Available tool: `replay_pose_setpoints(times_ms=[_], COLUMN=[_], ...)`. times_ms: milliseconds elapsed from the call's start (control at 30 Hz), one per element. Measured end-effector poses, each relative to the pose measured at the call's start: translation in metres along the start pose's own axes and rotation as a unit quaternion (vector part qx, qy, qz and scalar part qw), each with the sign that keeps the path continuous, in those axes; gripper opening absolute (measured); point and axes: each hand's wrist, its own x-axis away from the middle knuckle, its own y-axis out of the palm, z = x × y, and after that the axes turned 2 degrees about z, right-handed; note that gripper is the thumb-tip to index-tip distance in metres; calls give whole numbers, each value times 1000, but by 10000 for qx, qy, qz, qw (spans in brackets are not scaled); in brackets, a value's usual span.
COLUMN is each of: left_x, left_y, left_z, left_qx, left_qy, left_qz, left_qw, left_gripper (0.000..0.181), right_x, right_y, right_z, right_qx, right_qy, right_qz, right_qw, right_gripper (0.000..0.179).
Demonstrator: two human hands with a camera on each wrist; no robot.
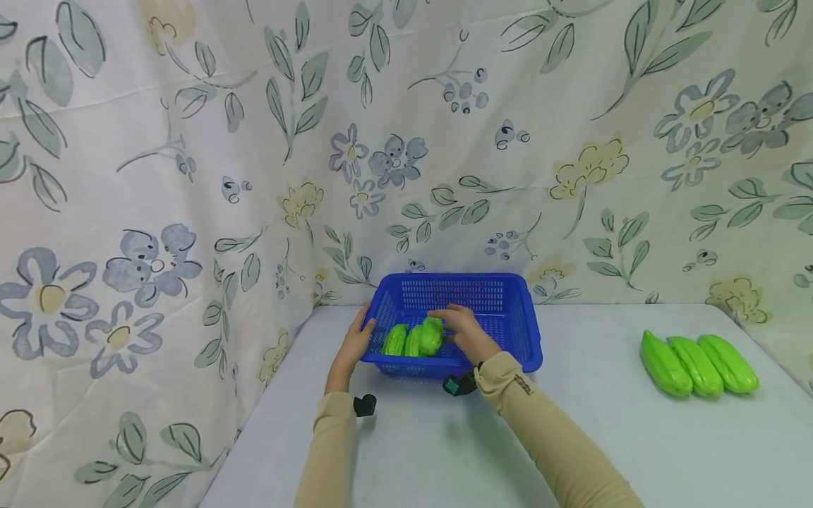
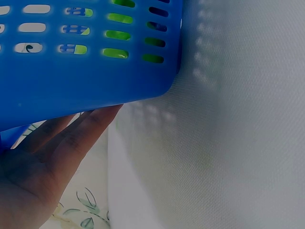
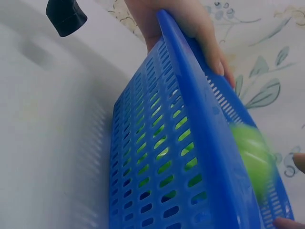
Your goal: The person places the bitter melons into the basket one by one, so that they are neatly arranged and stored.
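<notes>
A blue plastic basket (image 1: 444, 365) with slotted walls stands on the table. My left hand (image 1: 353, 343) grips its left rim, thumb over the edge and fingers along the outer wall; the left wrist view shows those fingers (image 2: 86, 136) under the rim. Inside, toward the left, lie glossy green gourd-like pieces (image 1: 395, 340), side by side. The rightmost green piece (image 1: 432, 336) stands a little higher than its neighbours and looks blurred in the right wrist view. My right hand (image 1: 466, 331) is over the basket beside that piece, thumb and fingers spread apart around it.
Three more long green pieces (image 1: 699, 363) lie in a row at the right of the white-covered table (image 1: 597, 423). A floral curtain (image 1: 444, 141) hangs behind and along the left side. Dark camera mounts (image 1: 460, 383) sit at both wrists, below the basket's front wall.
</notes>
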Motion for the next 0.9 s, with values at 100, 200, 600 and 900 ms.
replay_pose_setpoints(times_ms=[100, 200, 600, 900], left_x=[0, 0, 1, -1], left_y=[0, 0, 0, 0], left_z=[-1, 0, 0, -1], left_qx=[23, 6, 51, -28], left_qy=[-12, 4, 31, 34], left_qz=[-2, -2, -23, -31], left_qw=[10000, 10000, 10000, 10000], left_gripper=[55, 54, 54, 54], right_x=[0, -1, -2, -3], right_y=[0, 0, -7, -6], right_z=[2, 4, 9, 10], right_qx=[-32, 55, 193, 247], right_qy=[58, 69, 80, -20], right_qz=[-3, -16, 25, -44], right_qw=[10000, 10000, 9998, 9997], right_gripper=[75, 75, 74, 73])
